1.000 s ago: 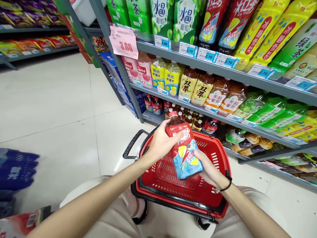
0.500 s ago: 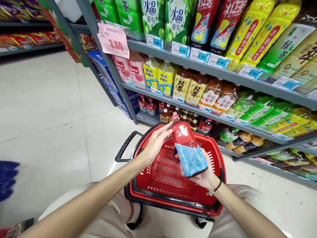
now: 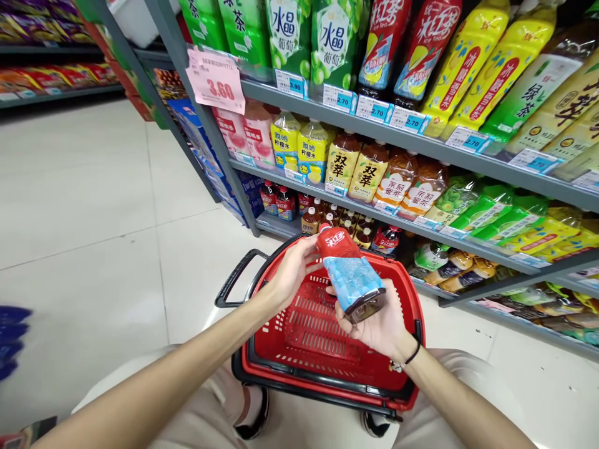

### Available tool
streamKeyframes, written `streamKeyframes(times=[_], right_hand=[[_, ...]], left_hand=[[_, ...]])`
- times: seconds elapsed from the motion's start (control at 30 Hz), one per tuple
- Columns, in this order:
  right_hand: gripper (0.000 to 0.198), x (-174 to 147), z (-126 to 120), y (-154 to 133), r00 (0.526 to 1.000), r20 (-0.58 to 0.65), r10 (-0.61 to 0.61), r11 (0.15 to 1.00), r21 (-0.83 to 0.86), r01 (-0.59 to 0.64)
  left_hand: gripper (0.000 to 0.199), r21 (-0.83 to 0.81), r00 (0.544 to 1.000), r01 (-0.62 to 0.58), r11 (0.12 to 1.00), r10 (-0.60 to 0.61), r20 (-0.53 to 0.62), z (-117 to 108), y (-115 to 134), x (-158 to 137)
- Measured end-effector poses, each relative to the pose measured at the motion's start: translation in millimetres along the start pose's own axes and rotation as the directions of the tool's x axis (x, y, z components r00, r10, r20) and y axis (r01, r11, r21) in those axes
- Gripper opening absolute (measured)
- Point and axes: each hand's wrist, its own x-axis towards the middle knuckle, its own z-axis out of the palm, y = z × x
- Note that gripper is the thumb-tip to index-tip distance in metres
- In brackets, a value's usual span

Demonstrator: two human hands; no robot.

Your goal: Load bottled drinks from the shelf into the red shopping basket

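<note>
A: Position of the bottle [image 3: 353, 274], relative to the basket [image 3: 318, 340]?
B: We log it over the basket's opening, tilted, cap end toward the far rim, dark base toward the near rim.
A: And the hands?
B: The right hand [image 3: 379, 324] grasps the base end from beneath, so the bottle lies across its fingers. The left hand [image 3: 294, 268], over the basket's left part, is loose, fingers extended beside the bottle's upper end; we cannot tell whether the tips touch it.
A: What escapes us?
B: The right palm's contact, hidden behind the bottle. We cannot read the fine print on the blue panel. Beyond the basket, the brown bottles [image 3: 310, 221] partly overlap; left of it, a blue pack [image 3: 12, 343] is cut off.
</note>
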Motion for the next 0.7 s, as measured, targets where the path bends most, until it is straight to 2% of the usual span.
streamKeyframes(times=[0.1,0.17,0.27,0.37,0.43,0.5,0.6,0.7], right_hand=[[0.056,0,7,1,0.987,-0.088,-0.131,0.988,-0.094,0.123],[0.062,1,8,2,0.957,-0.175,-0.232,0.955,-0.227,0.190],[0.085,2,6,4,0.871,-0.265,-0.414,0.842,-0.474,0.256],[0.094,1,1,5,0.763,-0.246,-0.598,0.680,-0.659,0.321],[0.098,-1,-4,5,0.719,-0.189,-0.669,0.557,-0.768,0.317],[0.105,-4,-9,5,0.690,-0.108,-0.716,0.398,-0.875,0.276],[0.110,-9,-16,7,0.637,0.057,-0.769,0.097,-0.974,0.204],[0.103,-11,-21,8,0.549,0.279,-0.788,-0.207,-0.960,0.190]], left_hand=[[0.047,-0.098,0.999,0.038,0.994,-0.039,-0.012,-1,5,3],[0.048,-0.138,0.998,0.026,0.990,-0.033,-0.047,0,8,4],[0.052,-0.134,0.997,0.012,0.991,-0.022,-0.071,0,10,4],[0.055,-0.155,0.998,0.004,0.988,-0.014,-0.067,1,9,3],[0.054,-0.212,0.998,0.006,0.977,-0.019,-0.063,3,8,3],[0.052,-0.265,0.997,0.004,0.964,-0.025,-0.076,4,7,3],[0.049,-0.297,0.990,0.002,0.955,-0.043,-0.131,3,6,4],[0.050,-0.305,0.989,0.020,0.952,-0.064,-0.136,-1,6,4]])
